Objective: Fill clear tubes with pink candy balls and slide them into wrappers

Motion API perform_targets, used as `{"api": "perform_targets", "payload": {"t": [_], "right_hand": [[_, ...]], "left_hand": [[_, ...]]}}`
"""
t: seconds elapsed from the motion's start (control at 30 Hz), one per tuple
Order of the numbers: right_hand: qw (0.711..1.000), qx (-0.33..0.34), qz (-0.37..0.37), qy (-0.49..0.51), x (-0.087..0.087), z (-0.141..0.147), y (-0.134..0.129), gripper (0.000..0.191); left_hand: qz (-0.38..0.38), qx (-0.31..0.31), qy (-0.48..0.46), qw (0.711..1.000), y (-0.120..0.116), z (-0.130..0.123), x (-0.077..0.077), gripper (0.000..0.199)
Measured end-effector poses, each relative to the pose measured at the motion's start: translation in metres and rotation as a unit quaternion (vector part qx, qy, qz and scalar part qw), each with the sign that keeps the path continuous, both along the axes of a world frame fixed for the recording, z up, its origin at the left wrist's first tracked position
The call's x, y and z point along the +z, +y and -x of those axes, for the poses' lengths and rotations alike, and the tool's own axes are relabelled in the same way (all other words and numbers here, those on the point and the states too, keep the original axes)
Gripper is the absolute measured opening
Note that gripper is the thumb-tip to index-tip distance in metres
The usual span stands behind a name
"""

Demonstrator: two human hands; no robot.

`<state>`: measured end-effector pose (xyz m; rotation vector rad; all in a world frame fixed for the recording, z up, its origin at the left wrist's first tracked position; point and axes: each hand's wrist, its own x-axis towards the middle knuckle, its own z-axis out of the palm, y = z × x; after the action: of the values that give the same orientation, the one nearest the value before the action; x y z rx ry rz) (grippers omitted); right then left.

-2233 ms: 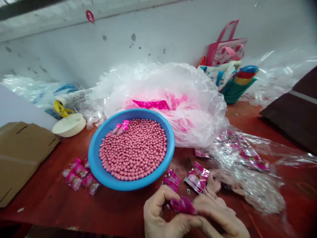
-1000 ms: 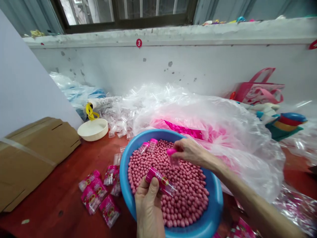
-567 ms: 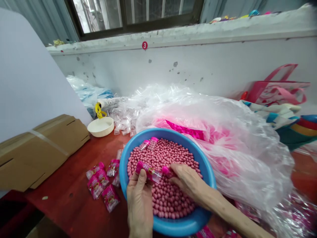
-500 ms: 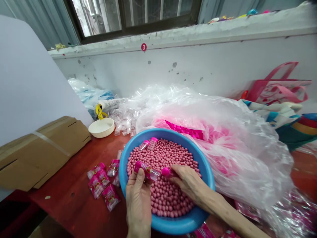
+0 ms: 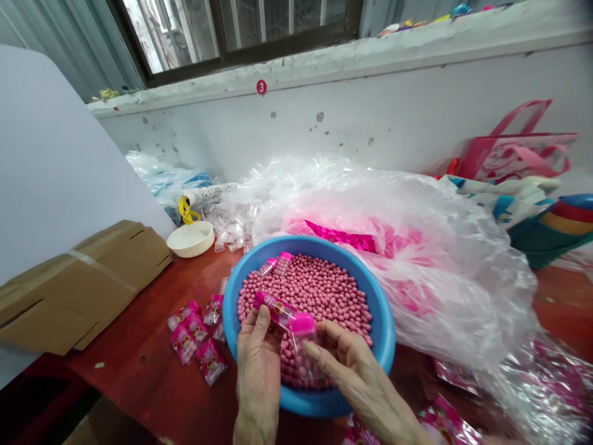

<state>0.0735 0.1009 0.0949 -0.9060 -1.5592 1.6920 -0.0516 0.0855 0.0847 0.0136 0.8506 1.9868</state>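
- the left hand (image 5: 259, 352) is pinched around a wrapped tube (image 5: 277, 310), with the thumb on top.
- the wrapped tube is over the blue bowl (image 5: 319, 405). its long way runs slantwise: the bright pink end is up and to the left, and the other end points down and to the right, at the capped tube.
- the right hand (image 5: 356, 364) has its thumb and fingers on a clear capped tube (image 5: 306, 361), also over the bowl.
- the capped tube's long way runs nearly up and down in the view. its pink cap is at the top, and the clear part goes down from it.
- the cap is right by the low end of the wrapped tube. i cannot tell if they touch.
- the two hands are near each other.
- pink balls (image 5: 319, 284) fill much of the bowl.
- shiny pink packets (image 5: 188, 330) lie left of the bowl.
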Motion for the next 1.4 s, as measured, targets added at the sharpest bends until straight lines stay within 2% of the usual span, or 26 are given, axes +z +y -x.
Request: {"api": "perform_targets", "payload": {"t": [0.27,0.43,0.6,0.77,0.9,1.07,1.2,1.4], "right_hand": [[0.996,0.024,0.068,0.057,-0.005,-0.003,-0.004,0.022],[0.997,0.022,0.056,0.056,-0.013,-0.002,-0.009,0.026],[0.999,0.003,-0.032,-0.031,-0.020,-0.006,-0.011,0.031],[0.976,-0.044,-0.180,-0.111,-0.019,-0.006,-0.010,0.033],[0.962,-0.057,-0.231,-0.131,-0.019,-0.005,-0.009,0.036],[0.945,-0.053,-0.293,-0.135,-0.019,-0.006,-0.007,0.036],[0.920,-0.079,-0.363,-0.126,-0.029,-0.006,-0.007,0.037],[0.858,-0.159,-0.470,-0.131,-0.039,-0.004,-0.007,0.037]], "left_hand": [[0.009,-0.045,0.010,0.999,-0.002,-0.002,0.000,0.017],[0.014,-0.064,0.023,0.998,-0.002,-0.003,0.004,0.018],[0.013,-0.081,0.046,0.996,-0.003,-0.003,0.004,0.019],[0.002,-0.112,0.098,0.989,-0.005,-0.006,0.001,0.025],[0.004,-0.130,0.164,0.978,-0.006,-0.009,0.000,0.038],[0.013,-0.150,0.158,0.976,-0.005,-0.006,-0.002,0.029],[0.029,-0.199,0.145,0.969,-0.006,-0.003,-0.003,0.017],[0.013,-0.223,0.120,0.967,-0.007,-0.002,0.002,0.026]]}}
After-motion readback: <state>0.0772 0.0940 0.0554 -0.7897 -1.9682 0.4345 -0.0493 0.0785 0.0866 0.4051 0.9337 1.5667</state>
